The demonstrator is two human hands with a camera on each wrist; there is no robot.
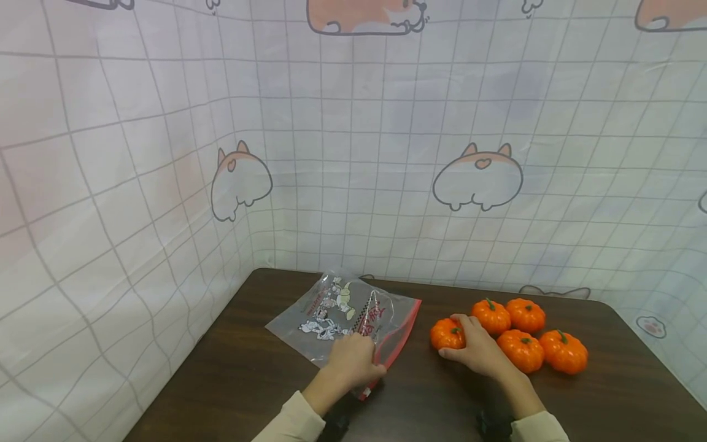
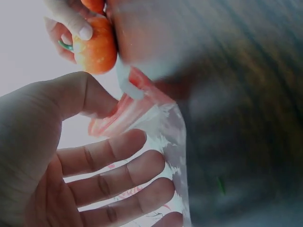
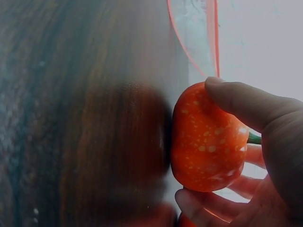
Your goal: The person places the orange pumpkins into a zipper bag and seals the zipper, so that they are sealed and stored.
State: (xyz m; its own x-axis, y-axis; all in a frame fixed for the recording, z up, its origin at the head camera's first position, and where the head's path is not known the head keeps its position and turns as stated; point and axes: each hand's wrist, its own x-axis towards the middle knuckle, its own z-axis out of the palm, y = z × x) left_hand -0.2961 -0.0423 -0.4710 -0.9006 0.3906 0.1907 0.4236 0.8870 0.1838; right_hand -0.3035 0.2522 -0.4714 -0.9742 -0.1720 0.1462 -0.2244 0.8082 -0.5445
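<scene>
A small orange toy pumpkin (image 1: pixel 445 335) with pale speckles and a green stem (image 3: pixel 254 138) is gripped by my right hand (image 1: pixel 478 348). The thumb lies on one side and the fingers wrap the other; its base is right at the tabletop. My left hand (image 1: pixel 353 363) holds the red zip edge (image 2: pixel 130 111) of a clear plastic zip bag (image 1: pixel 309 312) between thumb and fingers. Cartoon figures and red lettering are printed on the bag, which lies flat with its red-edged side facing the pumpkin. Part of that edge is hidden behind the left hand.
Several more orange pumpkins (image 1: pixel 521 352) sit in a cluster just right of my right hand. The dark wooden table (image 1: pixel 221 380) ends at a white grid-patterned curtain (image 1: pixel 359 153) with dog drawings, behind and on the left. A tiny green bit (image 2: pixel 221 186) shows on the tabletop.
</scene>
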